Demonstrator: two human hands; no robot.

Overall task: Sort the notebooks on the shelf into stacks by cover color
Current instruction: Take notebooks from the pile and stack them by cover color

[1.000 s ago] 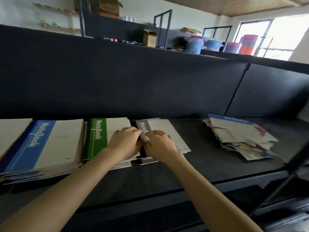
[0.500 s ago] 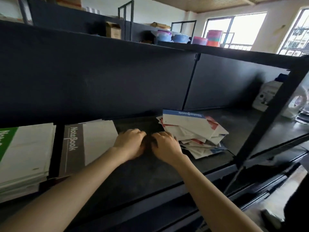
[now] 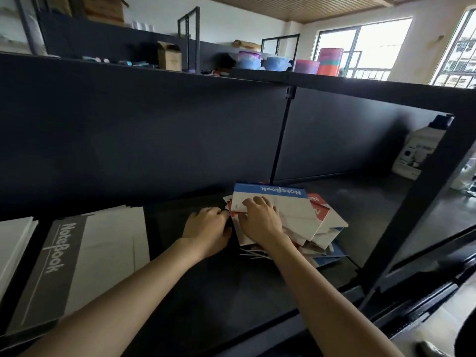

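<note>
Head camera is looking down onto a dark metal shelf (image 3: 231,292), where a loose, untidy pile of notebooks (image 3: 322,238) is lying right of centre. A white notebook with a blue band (image 3: 291,202) is sitting on top of it, with a red-banded notebook (image 3: 319,210) showing just beneath. The right hand (image 3: 260,222) is resting on the blue-banded cover, its fingers spread, lightly bent and pressing down without closing around it. The left hand (image 3: 206,230) is touching the pile's left edge, its fingers curling inward; their tips are hidden, so I cannot tell whether they are gripping anything. A neat stack topped by a grey-banded notebook (image 3: 77,256) is lying well apart at the left, beside a white stack (image 3: 13,243).
</note>
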